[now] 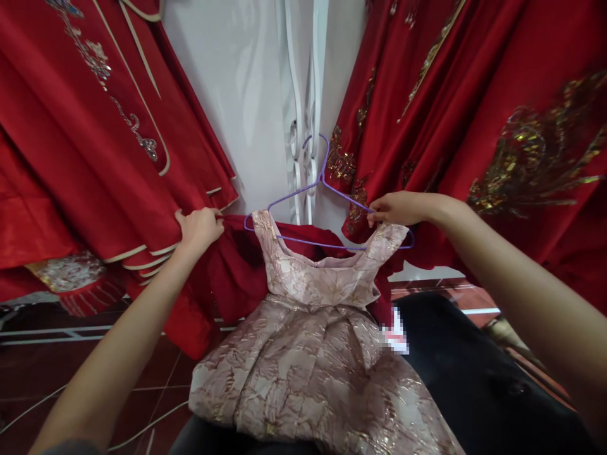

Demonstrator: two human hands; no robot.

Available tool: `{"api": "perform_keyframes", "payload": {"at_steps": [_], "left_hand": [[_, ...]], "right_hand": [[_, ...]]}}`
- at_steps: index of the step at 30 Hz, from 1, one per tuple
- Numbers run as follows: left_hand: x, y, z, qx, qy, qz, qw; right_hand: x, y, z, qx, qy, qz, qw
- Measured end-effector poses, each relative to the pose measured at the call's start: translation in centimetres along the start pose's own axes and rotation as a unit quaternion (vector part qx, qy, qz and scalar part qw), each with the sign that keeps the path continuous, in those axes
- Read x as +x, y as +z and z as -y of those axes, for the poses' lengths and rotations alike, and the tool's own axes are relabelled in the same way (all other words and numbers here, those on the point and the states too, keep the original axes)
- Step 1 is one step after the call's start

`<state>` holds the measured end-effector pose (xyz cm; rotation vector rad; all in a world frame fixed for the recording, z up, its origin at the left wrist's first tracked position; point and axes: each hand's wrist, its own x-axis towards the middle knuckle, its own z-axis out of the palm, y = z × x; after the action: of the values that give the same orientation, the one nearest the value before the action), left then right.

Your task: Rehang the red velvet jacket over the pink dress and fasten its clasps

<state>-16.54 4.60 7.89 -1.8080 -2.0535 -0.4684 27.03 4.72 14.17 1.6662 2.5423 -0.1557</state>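
Pink-and-gold brocade dress (313,354), sleeveless with a full pleated skirt, spreads closest to the lens. Its hem lies over a black padded surface (474,379) along the bottom edge of the view.

The right hand (403,208) has its fingers pinched shut on the right arm of a thin purple wire hanger (291,195), just where the dress's right shoulder strap hangs over it. The left hand (199,230) is closed in a fist on a fold of dark red cloth (237,265) that trails behind the bodice, just beside the hanger's left tip. The hook of the hanger sits by a white ornamental metal frame (303,76) against a white wall (237,95); whether it is caught on it cannot be told.

Embroidered red satin gowns hang on both sides, one group on the left (71,158) and one on the right (497,95), above a dark red tiled floor (156,373).

The brocade looks stiff and fairly weighty, likely to hold its pleats. The straps are narrow and could slide off the smooth wire, so the shoulders or the hanger itself seem the safest places to hold it.
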Motion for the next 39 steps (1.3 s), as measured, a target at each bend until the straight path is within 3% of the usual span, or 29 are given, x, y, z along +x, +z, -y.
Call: {"api": "perform_keyframes", "payload": {"at_steps": [2, 5, 7, 10, 13, 16, 22, 27, 31, 36, 39], "left_hand": [[-0.7, 0.4, 1.4, 0.028, 0.032, 0.075, 0.996], [-2.0, 0.1, 2.4, 0.005, 0.184, 0.211, 0.96], [-2.8, -0.8, 2.3, -0.031, 0.264, 0.252, 0.93], [-3.1, -2.5, 1.0, -0.078, 0.31, 0.195, 0.927], [-2.4, -3.3, -1.1, -0.133, 0.327, 0.069, 0.933], [-1.2, -2.6, -3.7, -0.17, 0.319, 0.003, 0.932], [0.7, 0.3, -6.9, -0.222, 0.305, 0.057, 0.924], [0.5, 0.8, -6.2, -0.277, 0.233, -0.004, 0.932], [-0.5, 0.7, -5.8, -0.33, 0.165, -0.029, 0.929], [-1.0, 1.6, -3.9, -0.408, 0.049, -0.067, 0.909], [-1.3, 2.6, -1.7, -0.381, -0.015, -0.064, 0.922]], "right_hand": [[-0.2, 0.0, 0.0, -0.002, -0.002, 0.001, 1.0], [-0.5, -0.2, 0.3, -0.008, -0.01, -0.001, 1.0], [-0.7, -0.4, 0.7, 0.003, -0.007, 0.002, 1.0], [-1.0, -0.6, 1.1, 0.01, 0.019, -0.002, 1.0], [-1.3, -0.3, 1.3, -0.018, 0.07, -0.032, 0.997], [-2.1, 0.4, 1.3, -0.044, 0.105, -0.067, 0.991], [-5.0, 2.7, 0.0, -0.063, 0.103, -0.133, 0.984], [-6.8, 4.3, -1.1, -0.02, 0.048, -0.239, 0.97], [-7.2, 5.0, -1.1, -0.038, 0.049, -0.293, 0.954], [-8.3, 6.1, -1.1, -0.055, 0.129, -0.356, 0.924], [-9.4, 8.1, -1.3, -0.019, 0.179, -0.341, 0.923]]}}
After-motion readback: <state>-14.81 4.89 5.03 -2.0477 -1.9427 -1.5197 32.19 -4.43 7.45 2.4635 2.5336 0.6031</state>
